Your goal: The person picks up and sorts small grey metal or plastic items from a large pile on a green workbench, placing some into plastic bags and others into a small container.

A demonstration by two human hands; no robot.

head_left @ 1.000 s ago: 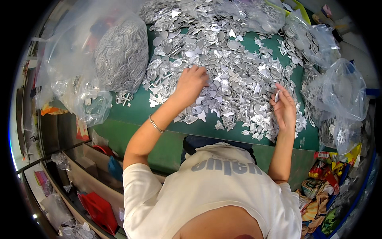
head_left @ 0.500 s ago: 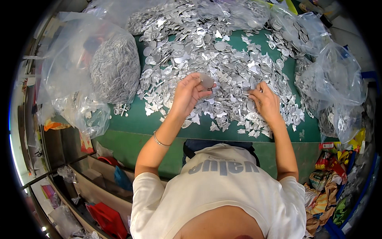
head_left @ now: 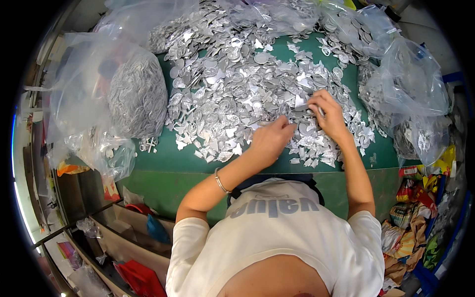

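A person in a white shirt is leaning over a green bench (head_left: 163, 161) that is carrying a wide heap of small silver metal pieces (head_left: 222, 94): discs, ovals and jagged offcuts, lying loose and overlapping across the middle and far side of the surface.

The left hand (head_left: 269, 141) is resting on the near edge of the heap, palm down, with its fingers curled and drawn together over the pieces; whether it is pinching a single piece cannot be told. A thin bracelet (head_left: 221, 180) is circling that wrist. The right hand (head_left: 329, 116) is lying just beside it, slightly farther into the heap, fingers bent and pressed together around a small flat silver piece (head_left: 303, 103) at its fingertips. The two hands are sitting close together, with only a narrow strip of metal pieces between them.

To the person's left, a clear plastic bag (head_left: 136, 96) packed with the same grey metal parts is sitting on the bench, touching the heap's edge. A second clear bag (head_left: 410, 89), crumpled and partly filled, is slumping at the bench's right end, near the right hand but apart from it. Coloured wrappers and scraps (head_left: 410, 222) are piling up below the bench on the right, and a red object (head_left: 141, 277) is lying low on the left.
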